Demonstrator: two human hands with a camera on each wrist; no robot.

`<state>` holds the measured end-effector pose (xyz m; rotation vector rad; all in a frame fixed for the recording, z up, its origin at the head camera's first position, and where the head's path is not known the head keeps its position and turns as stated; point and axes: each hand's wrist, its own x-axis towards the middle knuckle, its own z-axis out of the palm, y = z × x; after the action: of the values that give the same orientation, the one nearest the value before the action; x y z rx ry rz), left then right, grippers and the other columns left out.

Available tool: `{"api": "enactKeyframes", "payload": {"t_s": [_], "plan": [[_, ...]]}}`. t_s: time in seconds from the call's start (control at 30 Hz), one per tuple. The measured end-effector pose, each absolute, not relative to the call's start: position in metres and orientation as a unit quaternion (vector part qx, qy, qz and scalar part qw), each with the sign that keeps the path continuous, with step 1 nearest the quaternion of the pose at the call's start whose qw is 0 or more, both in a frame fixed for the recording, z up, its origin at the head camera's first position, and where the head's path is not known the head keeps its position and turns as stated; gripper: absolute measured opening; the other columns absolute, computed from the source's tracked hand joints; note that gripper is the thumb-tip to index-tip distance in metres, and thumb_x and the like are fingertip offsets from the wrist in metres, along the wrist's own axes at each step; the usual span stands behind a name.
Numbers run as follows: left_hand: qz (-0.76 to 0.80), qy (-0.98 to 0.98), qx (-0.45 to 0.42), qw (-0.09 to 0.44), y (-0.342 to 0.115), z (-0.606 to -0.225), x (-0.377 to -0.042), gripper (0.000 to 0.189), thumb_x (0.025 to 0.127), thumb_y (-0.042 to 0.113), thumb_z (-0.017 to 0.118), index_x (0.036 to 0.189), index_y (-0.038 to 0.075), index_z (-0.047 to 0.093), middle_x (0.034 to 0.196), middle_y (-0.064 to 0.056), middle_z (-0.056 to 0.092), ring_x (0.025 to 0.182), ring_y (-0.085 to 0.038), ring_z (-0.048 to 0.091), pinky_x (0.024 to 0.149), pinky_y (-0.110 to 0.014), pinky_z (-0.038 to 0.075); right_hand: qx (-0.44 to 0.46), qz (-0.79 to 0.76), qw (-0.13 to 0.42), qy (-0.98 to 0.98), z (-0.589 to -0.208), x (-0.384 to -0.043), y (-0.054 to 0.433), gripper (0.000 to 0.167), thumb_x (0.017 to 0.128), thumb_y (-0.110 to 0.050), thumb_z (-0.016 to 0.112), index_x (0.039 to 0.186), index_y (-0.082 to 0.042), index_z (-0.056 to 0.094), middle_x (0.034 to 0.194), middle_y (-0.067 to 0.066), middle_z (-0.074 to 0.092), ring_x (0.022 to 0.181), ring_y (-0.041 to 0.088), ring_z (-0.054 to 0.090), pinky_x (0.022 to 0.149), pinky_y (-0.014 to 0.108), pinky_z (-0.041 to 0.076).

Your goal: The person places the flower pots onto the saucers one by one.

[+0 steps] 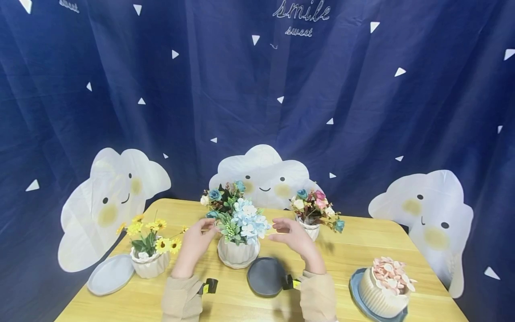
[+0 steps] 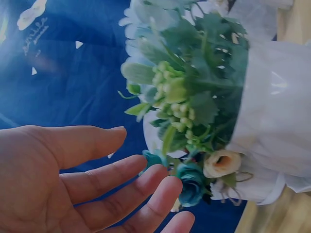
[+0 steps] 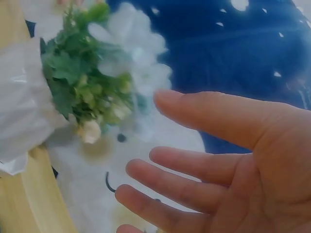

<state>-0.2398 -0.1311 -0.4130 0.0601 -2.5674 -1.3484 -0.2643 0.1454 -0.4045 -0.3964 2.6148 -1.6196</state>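
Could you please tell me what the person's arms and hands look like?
Both arms wear beige sleeves. The left hand and right hand are ungloved. Near the end of each sleeve, a small black device with a yellow marking sticks out inward.

A navy curtain (image 1: 237, 85) printed with white clouds (image 1: 263, 165) hangs behind the wooden table (image 1: 362, 241).

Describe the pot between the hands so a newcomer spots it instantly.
On the wooden table, find the dark plate in front of the person. Just beyond it and leftward, between the left hand and the right hand, stands a white pot. Its big pale-blue blossom cluster sets it apart: neighbours carry yellow flowers, mixed roses or pink petals.
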Motion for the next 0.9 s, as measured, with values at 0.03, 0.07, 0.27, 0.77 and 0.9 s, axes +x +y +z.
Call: {"api": "enactKeyframes", "payload": {"t_s": [0.03, 0.07, 0.27, 0.77, 0.9], "plan": [[-0.462, -0.878, 0.019, 0.122, -0.131, -0.412, -0.239, 0.038, 0.094, 0.019, 0.062, 0.126, -0.001, 0.06, 0.117, -0.021, 0.067, 0.105, -0.037, 0.066, 0.093, -0.049, 0.053, -0.126, -0.525, 0.02, 0.842, -0.404, -0.264, 0.147, 0.051, 0.081, -0.015, 0.076, 0.126, 0.002, 0.06, 0.121, 0.023, 0.065, 0.114, 0.04, 0.06, 0.096, 0.048, 0.052], [-0.463, -0.878, 0.019, 0.123, -0.131, -0.41, -0.238, 0.038, 0.094, 0.019, 0.062, 0.126, -0.001, 0.06, 0.117, -0.021, 0.067, 0.104, -0.037, 0.066, 0.093, -0.049, 0.054, -0.123, -0.526, 0.019, 0.841, -0.403, -0.264, 0.148, 0.051, 0.081, -0.015, 0.076, 0.127, 0.002, 0.059, 0.121, 0.024, 0.065, 0.114, 0.04, 0.06, 0.096, 0.048, 0.052], [-0.467, -0.875, 0.019, 0.124, -0.13, -0.399, -0.231, 0.037, 0.094, 0.022, 0.062, 0.126, 0.002, 0.061, 0.116, -0.018, 0.068, 0.101, -0.032, 0.066, 0.088, -0.045, 0.055, -0.106, -0.535, 0.005, 0.838, -0.399, -0.263, 0.159, 0.05, 0.083, -0.016, 0.075, 0.127, 0.0, 0.06, 0.12, 0.02, 0.066, 0.114, 0.038, 0.061, 0.098, 0.048, 0.052], [-0.422, -0.902, -0.023, 0.086, -0.13, -0.378, -0.213, 0.019, 0.094, 0.024, 0.063, 0.107, 0.011, 0.069, 0.105, -0.005, 0.072, 0.097, -0.022, 0.066, 0.086, -0.042, 0.054, -0.065, -0.567, -0.017, 0.821, -0.39, -0.257, 0.189, 0.046, 0.09, -0.015, 0.068, 0.132, -0.002, 0.056, 0.124, 0.02, 0.064, 0.113, 0.03, 0.062, 0.1, 0.042, 0.049], [-0.412, -0.908, -0.042, 0.056, -0.129, -0.377, -0.211, 0.015, 0.093, 0.024, 0.064, 0.101, 0.012, 0.069, 0.1, -0.002, 0.072, 0.092, -0.016, 0.065, 0.08, -0.037, 0.055, -0.048, -0.566, -0.019, 0.823, -0.392, -0.258, 0.197, 0.048, 0.092, -0.016, 0.067, 0.135, -0.001, 0.053, 0.126, 0.022, 0.062, 0.116, 0.031, 0.061, 0.099, 0.038, 0.048]]}}
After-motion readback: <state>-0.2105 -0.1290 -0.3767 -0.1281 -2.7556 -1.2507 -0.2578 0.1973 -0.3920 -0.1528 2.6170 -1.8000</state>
